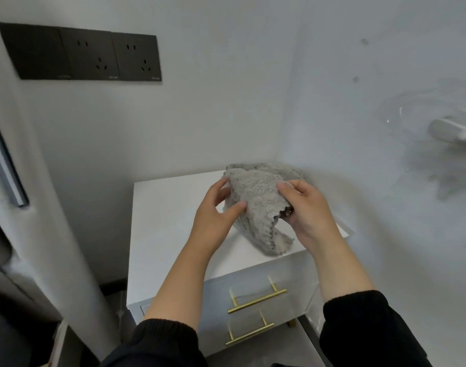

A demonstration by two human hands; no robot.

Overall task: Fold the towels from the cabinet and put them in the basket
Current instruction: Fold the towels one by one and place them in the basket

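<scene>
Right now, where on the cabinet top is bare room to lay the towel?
Bare: the left half of the cabinet top, from its left edge to the left hand. Crowded: the right side, under the towel and right hand.

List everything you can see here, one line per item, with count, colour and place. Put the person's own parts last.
towel: at least one, grey, held above the cabinet top; more grey cloth lies behind it at the back corner, and I cannot tell whether it is a separate towel
cabinet: one, white, in the corner of the room
drawer handles: two, gold, on the cabinet front
socket panel: one strip of three plates, black, on the wall at upper left
wall fixture: one, white, on the right wall, blurred
left hand: one, pinching the towel's left side
right hand: one, gripping the towel's right side
sleeves: two, black, at the bottom of the view
</scene>
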